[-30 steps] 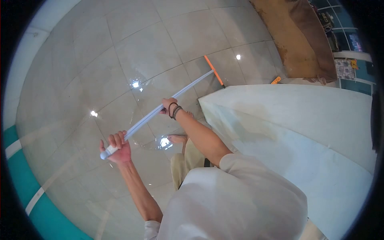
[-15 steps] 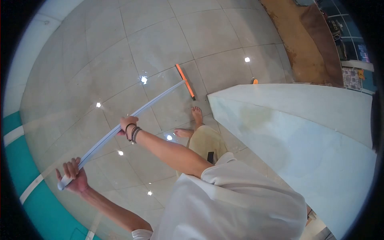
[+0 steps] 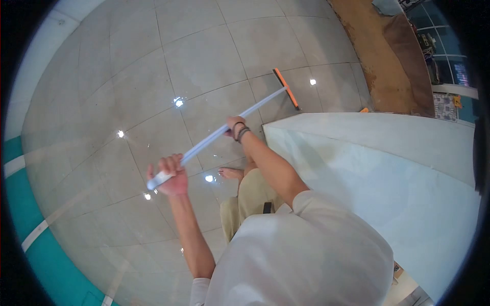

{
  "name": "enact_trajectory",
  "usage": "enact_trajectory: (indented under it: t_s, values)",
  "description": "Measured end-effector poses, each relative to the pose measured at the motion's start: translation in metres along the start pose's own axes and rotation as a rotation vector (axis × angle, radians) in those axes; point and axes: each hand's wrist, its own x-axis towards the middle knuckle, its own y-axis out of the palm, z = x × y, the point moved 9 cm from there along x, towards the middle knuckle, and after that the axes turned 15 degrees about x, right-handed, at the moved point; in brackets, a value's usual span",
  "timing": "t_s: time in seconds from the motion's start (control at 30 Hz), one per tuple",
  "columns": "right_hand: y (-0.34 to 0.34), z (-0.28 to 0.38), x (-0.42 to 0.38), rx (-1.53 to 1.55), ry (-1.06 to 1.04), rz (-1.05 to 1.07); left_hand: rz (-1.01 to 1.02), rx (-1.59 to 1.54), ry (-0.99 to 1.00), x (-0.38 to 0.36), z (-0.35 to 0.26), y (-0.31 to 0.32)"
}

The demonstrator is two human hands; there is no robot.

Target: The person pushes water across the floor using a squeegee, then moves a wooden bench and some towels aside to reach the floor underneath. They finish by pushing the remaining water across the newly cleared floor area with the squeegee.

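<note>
A floor squeegee with a long pale handle [image 3: 206, 141] and an orange-and-black blade head [image 3: 287, 89] slants across the tiles. Its blade is down at the floor, just beyond the corner of a white panel-like structure. My left hand [image 3: 172, 176] is closed around the handle's rear end. Farther along, my right hand [image 3: 235, 125], with dark bracelets at the wrist, grips the middle of the handle. One bare foot [image 3: 231, 173] shows on the floor below the handle; the other is mostly hidden by my right arm.
Shiny grey tiles [image 3: 204, 51] reflect several lights. The large white structure [image 3: 367, 153] stands close on my right. Behind it are a small orange object [image 3: 364, 110] and a brown board-like surface [image 3: 365, 51]. A teal-and-white wall [image 3: 41, 255] borders the left.
Both hands have carried the squeegee to the right; its head has slid across the tiles toward the brown surface, past the white structure's corner. My grip stays closed on the handle.
</note>
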Motion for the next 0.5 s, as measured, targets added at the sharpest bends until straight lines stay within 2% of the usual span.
enact_trajectory:
  t_s: [0.1, 0.13, 0.2, 0.27, 0.3, 0.33, 0.4, 0.43, 0.5]
  values:
    - [-0.017, -0.014, -0.005, -0.083, 0.071, -0.024, 0.027, 0.022, -0.047, -0.015, 0.0, 0.008]
    - [-0.006, -0.032, -0.007, -0.085, 0.061, 0.051, 0.103, 0.037, -0.01, -0.02, -0.016, 0.003]
    - [0.023, -0.074, -0.023, -0.078, 0.067, 0.145, -0.205, 0.097, -0.032, -0.044, -0.051, -0.026]
    - [0.059, -0.135, -0.025, 0.026, 0.146, 0.176, -0.384, 0.246, 0.087, -0.068, -0.1, -0.023]
    - [0.085, -0.146, -0.057, 0.064, 0.205, 0.324, -0.314, 0.298, 0.127, -0.078, -0.127, -0.017]
    - [0.093, -0.137, -0.098, 0.061, 0.139, 0.225, -0.249, 0.352, 0.17, -0.089, -0.15, -0.009]
    - [0.121, -0.149, -0.147, 0.051, 0.244, 0.253, -0.169, 0.397, 0.214, -0.108, -0.185, 0.03]
    - [0.133, -0.148, -0.169, 0.041, 0.296, 0.275, -0.163, 0.395, 0.225, -0.11, -0.195, 0.048]
    - [0.165, -0.164, -0.189, 0.003, 0.528, 0.465, -0.272, 0.556, 0.353, -0.117, -0.22, 0.078]
